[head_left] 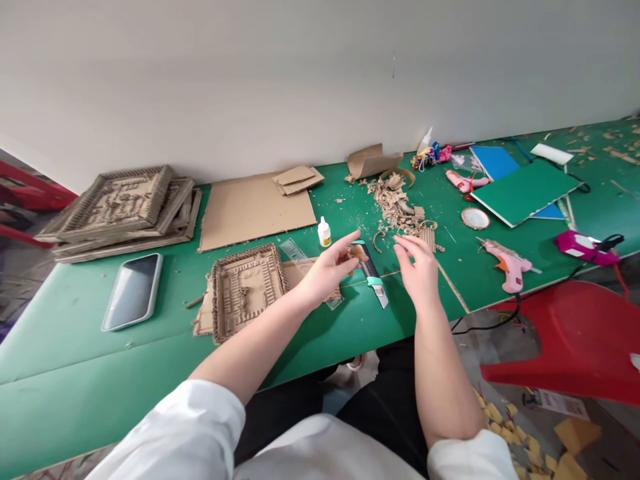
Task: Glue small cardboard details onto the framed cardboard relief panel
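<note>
My left hand (327, 268) pinches a small torn piece of brown cardboard (359, 253) between thumb and fingers, above a utility knife (371, 272). The knife, black and teal with its blade out, lies on the green table. To the right of it, my right hand (419, 268) hovers with fingers stretched and thumb slightly apart; I see nothing in it. Left of my left hand is a cardboard tray-like model (250, 288) with a ridged border. A clear plastic ruler (295, 253) lies partly under my left hand. A small white glue bottle (324, 232) stands behind it.
Cardboard scraps (397, 203) are heaped beyond my hands. Stacked cardboard models (120, 207), a flat cardboard sheet (255, 210) and a phone (133, 291) lie left. A pink glue gun (510, 265), a tape roll (475, 218) and a green board (527, 190) lie right, near a red chair (575, 340).
</note>
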Action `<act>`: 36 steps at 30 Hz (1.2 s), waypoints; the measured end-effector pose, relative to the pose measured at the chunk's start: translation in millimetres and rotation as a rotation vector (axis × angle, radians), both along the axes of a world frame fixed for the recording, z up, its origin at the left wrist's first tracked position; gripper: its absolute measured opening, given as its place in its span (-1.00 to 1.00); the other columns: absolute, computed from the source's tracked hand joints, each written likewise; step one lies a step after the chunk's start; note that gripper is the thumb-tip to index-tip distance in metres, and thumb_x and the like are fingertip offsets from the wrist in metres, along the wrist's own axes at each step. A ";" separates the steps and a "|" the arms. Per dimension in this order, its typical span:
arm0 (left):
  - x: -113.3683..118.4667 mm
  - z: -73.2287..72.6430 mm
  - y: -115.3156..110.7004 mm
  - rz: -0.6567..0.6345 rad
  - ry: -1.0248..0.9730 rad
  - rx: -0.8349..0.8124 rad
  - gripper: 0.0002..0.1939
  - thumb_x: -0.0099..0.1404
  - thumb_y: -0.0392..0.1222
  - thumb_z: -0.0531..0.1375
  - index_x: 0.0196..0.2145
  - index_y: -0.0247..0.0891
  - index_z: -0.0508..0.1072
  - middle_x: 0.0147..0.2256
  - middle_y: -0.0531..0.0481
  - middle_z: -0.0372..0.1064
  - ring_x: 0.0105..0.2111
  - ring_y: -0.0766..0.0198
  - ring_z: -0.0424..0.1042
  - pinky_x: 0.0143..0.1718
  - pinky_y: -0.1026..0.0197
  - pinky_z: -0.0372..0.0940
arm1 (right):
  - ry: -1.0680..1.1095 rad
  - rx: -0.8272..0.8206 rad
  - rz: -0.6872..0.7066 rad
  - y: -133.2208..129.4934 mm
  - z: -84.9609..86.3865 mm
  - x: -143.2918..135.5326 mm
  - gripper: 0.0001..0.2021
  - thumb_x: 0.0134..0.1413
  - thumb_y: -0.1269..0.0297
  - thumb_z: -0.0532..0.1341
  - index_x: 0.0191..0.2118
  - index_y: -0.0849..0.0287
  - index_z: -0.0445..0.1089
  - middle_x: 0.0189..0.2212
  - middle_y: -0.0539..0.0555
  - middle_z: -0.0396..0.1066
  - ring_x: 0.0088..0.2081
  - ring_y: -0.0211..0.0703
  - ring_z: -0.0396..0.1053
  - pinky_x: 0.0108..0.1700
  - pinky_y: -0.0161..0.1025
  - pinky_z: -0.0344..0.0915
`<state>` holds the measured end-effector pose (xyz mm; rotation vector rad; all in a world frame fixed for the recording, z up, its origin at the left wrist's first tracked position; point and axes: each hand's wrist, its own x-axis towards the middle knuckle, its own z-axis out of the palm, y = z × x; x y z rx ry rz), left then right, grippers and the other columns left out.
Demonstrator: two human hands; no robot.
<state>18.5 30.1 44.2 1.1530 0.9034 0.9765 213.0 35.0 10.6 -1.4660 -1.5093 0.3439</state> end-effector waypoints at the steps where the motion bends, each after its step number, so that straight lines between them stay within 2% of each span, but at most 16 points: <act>1: 0.6 -1.6 -1.0 -0.018 0.014 0.035 -0.33 0.16 -0.37 0.15 0.23 -0.24 0.11 -0.32 0.00 0.41 -0.36 0.38 0.33 -0.34 0.31 0.20 | 0.035 0.015 0.098 -4.7 4.3 -9.7 -0.72 0.15 0.15 0.11 -0.16 0.11 0.50 -0.15 0.17 0.46 -0.07 -0.06 0.40 -0.03 -0.05 0.37; 3: 0.7 -4.5 -2.3 -0.061 0.037 0.092 -0.22 0.16 -0.35 0.18 0.29 -0.22 -0.04 -0.37 0.02 0.41 -0.35 0.35 0.35 -0.31 0.29 0.23 | 0.087 -0.006 0.341 -13.6 12.7 -27.7 -0.73 0.16 0.15 0.13 -0.08 0.05 0.46 -0.21 0.09 0.48 -0.19 -0.17 0.44 -0.15 -0.18 0.42; 4: 0.3 -5.8 -2.7 -0.074 0.060 0.124 -0.20 0.16 -0.35 0.18 0.30 -0.22 -0.08 -0.39 0.03 0.40 -0.36 0.35 0.35 -0.30 0.28 0.23 | 0.068 0.022 0.375 -17.0 15.9 -34.7 -0.74 0.12 0.16 0.18 -0.09 0.06 0.47 -0.24 0.08 0.48 -0.23 -0.19 0.44 -0.18 -0.22 0.42; 6: -1.2 -7.7 -2.9 -0.072 0.141 0.202 -0.25 0.19 -0.34 0.16 0.29 -0.24 -0.04 -0.41 0.05 0.39 -0.38 0.36 0.35 -0.29 0.27 0.25 | 0.028 0.094 0.338 -20.8 19.6 -43.5 -0.81 0.09 0.22 0.22 -0.20 0.10 0.51 -0.31 0.07 0.47 -0.28 -0.21 0.43 -0.22 -0.25 0.41; 8: -3.0 -8.2 -3.1 -0.057 0.245 0.278 -0.37 0.23 -0.30 0.13 0.24 -0.26 0.09 -0.39 0.03 0.39 -0.37 0.35 0.37 -0.27 0.27 0.27 | 0.021 0.108 0.290 -21.4 20.0 -46.0 -0.86 0.09 0.27 0.21 -0.30 0.13 0.53 -0.36 0.07 0.46 -0.33 -0.22 0.43 -0.25 -0.27 0.40; 12: -4.1 -4.5 -4.5 -0.067 0.380 0.322 -0.57 0.29 -0.23 0.06 0.13 -0.22 0.27 -0.36 0.02 0.42 -0.38 0.36 0.38 -0.34 0.31 0.30 | 0.215 -0.080 0.305 -20.2 18.0 -42.9 -0.86 0.06 0.23 0.22 -0.35 0.11 0.52 -0.43 0.01 0.47 -0.48 -0.27 0.40 -0.39 -0.29 0.39; 16: -3.1 -1.1 -5.0 -0.071 0.356 0.247 -0.62 0.27 -0.21 0.08 0.05 -0.24 0.36 -0.42 0.03 0.42 -0.48 0.37 0.36 -0.44 0.33 0.31 | 0.405 -0.222 0.280 -20.2 16.7 -40.8 -0.87 -0.03 0.20 0.26 -0.40 0.13 0.50 -0.53 -0.02 0.46 -0.59 -0.30 0.35 -0.49 -0.31 0.36; 20: -5.5 -1.3 -1.9 -0.074 0.446 0.270 -0.66 0.22 -0.20 0.15 -0.03 -0.23 0.44 -0.33 -0.01 0.49 -0.44 0.34 0.39 -0.36 0.29 0.31 | 0.354 -0.163 0.247 -20.5 15.5 -40.8 -0.85 0.00 0.17 0.24 -0.41 0.12 0.46 -0.53 -0.01 0.44 -0.54 -0.27 0.38 -0.44 -0.30 0.38; 24: -7.8 -0.7 -0.4 -0.056 0.513 0.331 -0.72 0.24 -0.19 0.14 -0.09 -0.22 0.49 -0.24 -0.02 0.52 -0.32 0.28 0.43 -0.27 0.27 0.29 | 0.362 -0.179 0.284 -21.9 15.2 -43.1 -0.84 0.07 0.16 0.18 -0.38 0.12 0.41 -0.55 -0.03 0.43 -0.52 -0.25 0.41 -0.43 -0.30 0.40; 31: -9.0 2.3 -1.7 -0.101 0.708 0.530 -0.83 0.25 -0.25 0.15 -0.34 -0.22 0.56 -0.43 0.01 0.49 -0.39 0.28 0.42 -0.33 0.29 0.23 | 0.178 -0.189 0.291 -27.3 20.2 -40.0 -0.86 0.09 0.22 0.17 -0.38 0.13 0.44 -0.66 -0.10 0.32 -0.63 -0.35 0.28 -0.50 -0.38 0.28; 33: -12.4 2.6 0.0 -0.059 0.748 0.545 -0.84 0.22 -0.29 0.16 -0.37 -0.22 0.56 -0.41 -0.03 0.51 -0.36 0.25 0.42 -0.30 0.25 0.25 | 0.204 -0.191 0.249 -26.6 24.1 -28.4 -0.86 0.07 0.22 0.19 -0.39 0.13 0.45 -0.65 -0.10 0.33 -0.65 -0.36 0.26 -0.55 -0.39 0.24; 36: -16.7 4.5 2.3 0.004 0.683 0.425 -0.86 0.21 -0.27 0.17 -0.39 -0.23 0.56 -0.39 -0.04 0.51 -0.42 0.29 0.41 -0.36 0.26 0.28 | 0.249 -0.119 0.046 -18.7 24.1 -0.4 -0.86 0.04 0.22 0.20 -0.37 0.14 0.46 -0.59 -0.07 0.37 -0.64 -0.34 0.28 -0.56 -0.37 0.27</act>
